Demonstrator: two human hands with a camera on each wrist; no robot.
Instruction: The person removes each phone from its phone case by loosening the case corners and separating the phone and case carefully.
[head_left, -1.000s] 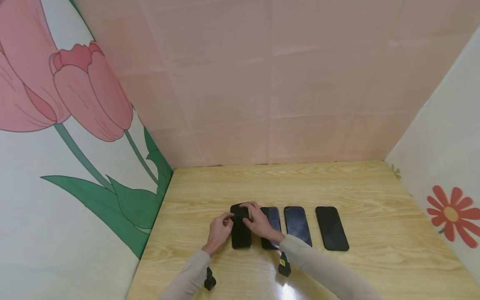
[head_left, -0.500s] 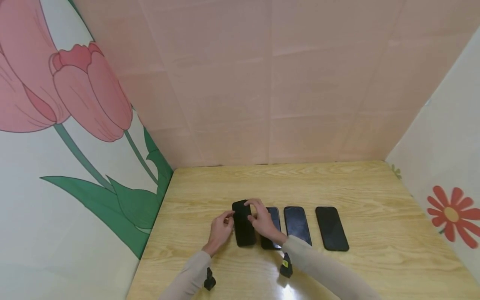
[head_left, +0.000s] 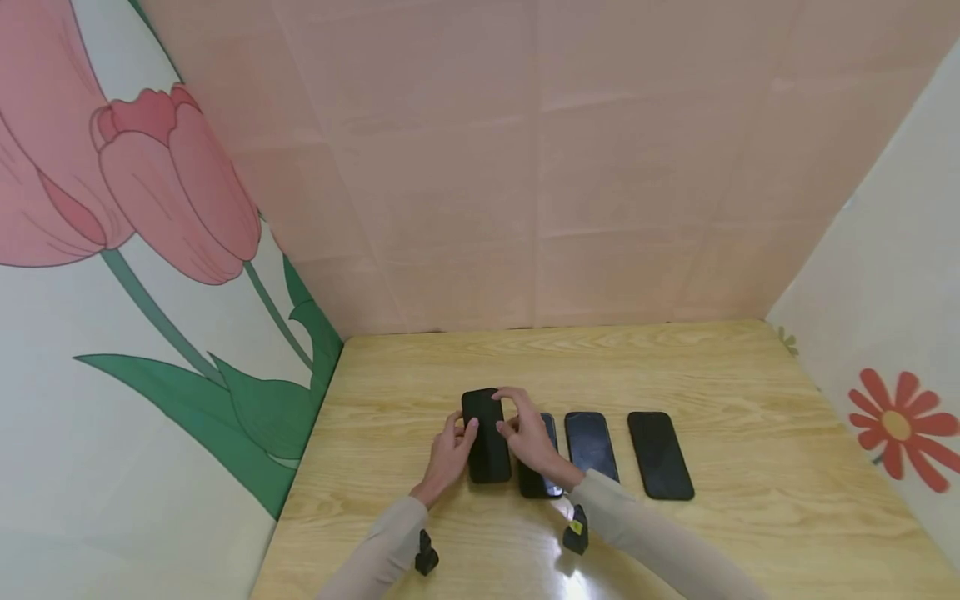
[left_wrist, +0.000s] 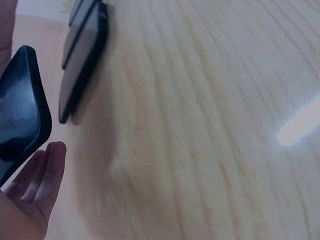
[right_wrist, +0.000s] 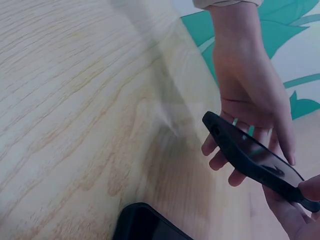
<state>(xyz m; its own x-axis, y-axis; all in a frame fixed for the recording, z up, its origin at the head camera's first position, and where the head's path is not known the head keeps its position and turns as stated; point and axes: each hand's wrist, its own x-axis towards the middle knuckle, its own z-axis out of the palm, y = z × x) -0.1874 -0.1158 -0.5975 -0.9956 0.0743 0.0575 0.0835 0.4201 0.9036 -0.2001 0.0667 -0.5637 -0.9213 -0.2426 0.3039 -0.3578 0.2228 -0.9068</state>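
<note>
A black smartphone (head_left: 487,446) is held off the table between both hands, its dark screen up. My left hand (head_left: 447,457) grips its left side, thumb along the edge and fingers reaching underneath; in the right wrist view those fingers (right_wrist: 237,176) show below the phone (right_wrist: 250,156). On the other long side my right hand (head_left: 534,443) pinches the phone, index finger near the top corner and thumb lower down. Just right of it, a second smartphone (head_left: 536,482) lies on the table, partly hidden under my right hand.
Two more smartphones, one bluish-dark (head_left: 591,442) and one black (head_left: 661,455), lie in a row to the right on the wooden table (head_left: 750,392). Small black devices (head_left: 426,554) sit at the wrists. A pink sheet (head_left: 450,208) hangs behind, with flowered panels at either side.
The phone has come up off the table and moved slightly right and away. My left hand has shifted from touching its edge to gripping it with fingers underneath.
</note>
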